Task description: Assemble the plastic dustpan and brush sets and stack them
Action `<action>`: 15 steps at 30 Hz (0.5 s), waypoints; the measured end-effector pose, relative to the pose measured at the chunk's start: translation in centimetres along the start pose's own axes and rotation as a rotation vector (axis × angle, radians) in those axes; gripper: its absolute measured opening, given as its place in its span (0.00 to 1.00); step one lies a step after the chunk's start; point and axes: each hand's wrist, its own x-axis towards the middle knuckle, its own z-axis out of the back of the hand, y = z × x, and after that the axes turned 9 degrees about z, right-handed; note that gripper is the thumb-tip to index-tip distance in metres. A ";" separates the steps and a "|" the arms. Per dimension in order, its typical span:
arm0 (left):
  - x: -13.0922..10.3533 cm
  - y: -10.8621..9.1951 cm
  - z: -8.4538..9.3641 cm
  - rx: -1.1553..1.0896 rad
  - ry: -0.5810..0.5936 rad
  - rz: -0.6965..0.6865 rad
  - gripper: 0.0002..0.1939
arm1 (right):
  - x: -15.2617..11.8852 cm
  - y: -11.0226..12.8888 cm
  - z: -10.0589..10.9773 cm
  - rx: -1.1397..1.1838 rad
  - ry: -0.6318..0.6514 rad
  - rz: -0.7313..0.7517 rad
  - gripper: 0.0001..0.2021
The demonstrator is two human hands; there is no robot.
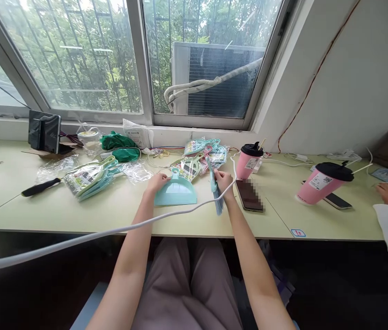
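Your left hand (pixel 157 183) is grasping the teal dustpan (pixel 175 195) at its upper left rim, beside the handle; your right hand (pixel 224 181) is closing its fingers around the small brush (pixel 213 187).

Key relation: the brush is standing to the right of the dustpan, with a gap between them. Its long axis is running roughly window-to-lap, bristles pointing down towards the near table edge. The dustpan is lying directly before you, handle facing the window, straight lip facing you; whether it is touching the table, you cannot tell from here. Your left hand is the nearer one to the pan.

Containers: clear plastic wrapping is enclosing teal and pale green dustpans in the left pack (pixel 91 176); the pile of packs (pixel 199 160) behind the dustpan is showing green, pink and teal pieces. The near pink cup (pixel 247 164) and far pink cup (pixel 328 183) are wearing black lids, which are hiding their contents.
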 end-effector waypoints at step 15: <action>-1.3 -1.5 0.4 -0.064 -0.348 -0.046 0.05 | -1.1 -0.1 1.9 -0.652 0.344 0.148 0.13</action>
